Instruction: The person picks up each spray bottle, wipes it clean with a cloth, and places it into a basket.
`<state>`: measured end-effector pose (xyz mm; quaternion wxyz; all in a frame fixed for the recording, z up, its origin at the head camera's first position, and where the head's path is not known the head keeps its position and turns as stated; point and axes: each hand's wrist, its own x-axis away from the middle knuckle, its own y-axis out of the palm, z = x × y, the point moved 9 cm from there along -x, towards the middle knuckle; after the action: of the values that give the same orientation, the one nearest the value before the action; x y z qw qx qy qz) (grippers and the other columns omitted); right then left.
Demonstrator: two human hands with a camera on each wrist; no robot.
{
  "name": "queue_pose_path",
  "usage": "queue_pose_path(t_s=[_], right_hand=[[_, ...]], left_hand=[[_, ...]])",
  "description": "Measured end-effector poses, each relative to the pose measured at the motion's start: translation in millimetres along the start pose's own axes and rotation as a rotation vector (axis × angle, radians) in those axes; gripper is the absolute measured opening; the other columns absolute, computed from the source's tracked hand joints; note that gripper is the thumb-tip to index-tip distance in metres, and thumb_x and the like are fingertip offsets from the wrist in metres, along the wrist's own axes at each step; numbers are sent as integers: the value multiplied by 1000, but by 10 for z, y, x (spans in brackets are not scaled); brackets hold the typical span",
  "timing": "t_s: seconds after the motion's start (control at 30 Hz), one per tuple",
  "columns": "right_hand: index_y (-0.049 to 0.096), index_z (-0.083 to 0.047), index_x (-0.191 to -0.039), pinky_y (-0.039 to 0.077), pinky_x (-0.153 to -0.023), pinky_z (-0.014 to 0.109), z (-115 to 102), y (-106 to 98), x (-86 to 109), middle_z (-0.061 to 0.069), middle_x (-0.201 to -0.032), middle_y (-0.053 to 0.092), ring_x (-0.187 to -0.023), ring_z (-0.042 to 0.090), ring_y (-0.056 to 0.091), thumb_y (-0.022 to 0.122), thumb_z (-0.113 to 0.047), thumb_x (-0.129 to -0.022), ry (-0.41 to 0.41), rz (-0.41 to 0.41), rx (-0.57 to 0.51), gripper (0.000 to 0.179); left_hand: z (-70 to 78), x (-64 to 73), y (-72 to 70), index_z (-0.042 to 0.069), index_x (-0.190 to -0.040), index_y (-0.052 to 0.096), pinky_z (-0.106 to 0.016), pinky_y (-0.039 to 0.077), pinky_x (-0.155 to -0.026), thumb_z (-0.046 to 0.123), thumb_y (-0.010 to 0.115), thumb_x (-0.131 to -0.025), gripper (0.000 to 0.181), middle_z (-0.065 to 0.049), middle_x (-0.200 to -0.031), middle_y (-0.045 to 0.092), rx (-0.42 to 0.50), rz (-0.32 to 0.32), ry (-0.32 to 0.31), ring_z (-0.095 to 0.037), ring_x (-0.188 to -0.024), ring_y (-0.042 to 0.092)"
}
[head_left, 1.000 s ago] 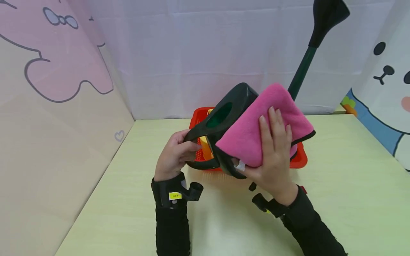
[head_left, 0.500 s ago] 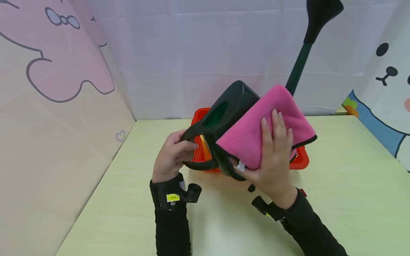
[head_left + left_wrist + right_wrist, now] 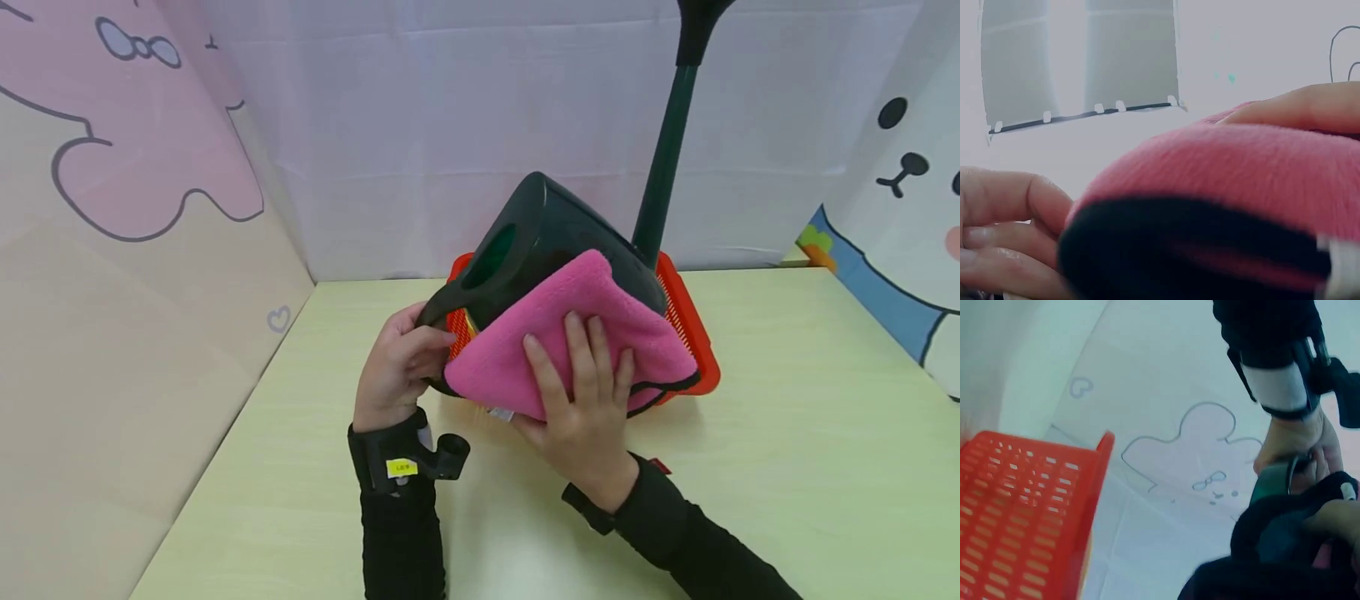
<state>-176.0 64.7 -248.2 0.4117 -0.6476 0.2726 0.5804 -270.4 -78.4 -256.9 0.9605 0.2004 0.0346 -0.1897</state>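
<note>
My left hand (image 3: 397, 367) grips the handle of a dark green watering can (image 3: 555, 242), fingers curled round it. The can is tilted, with its long spout rising to the upper right and the dark rose cut off by the top of the head view. A folded pink cloth (image 3: 562, 342) with black edging lies against the can's near side. Spread across that cloth, my right hand (image 3: 585, 400) presses it with fairly straight fingers; the thumb is partly hidden under its lower edge. In the left wrist view the cloth (image 3: 1229, 162) fills the foreground beside the left fingers (image 3: 1010, 194).
Behind the can stands a red perforated basket (image 3: 693, 333), with something yellow glimpsed inside; its slotted wall (image 3: 1022, 506) shows in the right wrist view. All of this is over a pale table (image 3: 810, 433), backed by a white curtain (image 3: 420, 125) and printed side panels.
The right hand has slid the pink cloth left and down along the can, baring more of its right side. The spout has swung left and up; the left hand keeps its grip.
</note>
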Motion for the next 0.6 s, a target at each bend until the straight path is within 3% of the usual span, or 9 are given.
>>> queue_pose_path(t_s=[0.23, 0.43, 0.6], right_hand=[[43, -5, -130, 20, -109, 55, 462, -77, -155, 18, -139, 39, -133, 33, 32, 55, -55, -80, 185, 39, -243, 72], [42, -1, -130, 32, -107, 46, 810, -100, -240, 16, -138, 42, -130, 32, 36, 60, -54, -78, 262, 47, -425, 77], [43, -3, -130, 31, -106, 48, 778, -89, -234, 16, -137, 42, -129, 33, 36, 60, -53, -78, 253, 53, -408, 74]], left_hand=[[51, 4, 35, 13, -74, 49, -15, 27, -41, -2, 40, -82, 19, 4, -51, 35, 51, -79, 44, -10, -41, 28], [91, 10, 31, 14, -69, 47, -26, 11, -43, -3, 39, -82, 23, 2, -51, 32, 55, -136, 84, -14, -42, 23], [106, 6, 16, 14, -66, 47, -28, 8, -44, -3, 37, -83, 26, 2, -51, 31, 65, -151, 100, -15, -41, 22]])
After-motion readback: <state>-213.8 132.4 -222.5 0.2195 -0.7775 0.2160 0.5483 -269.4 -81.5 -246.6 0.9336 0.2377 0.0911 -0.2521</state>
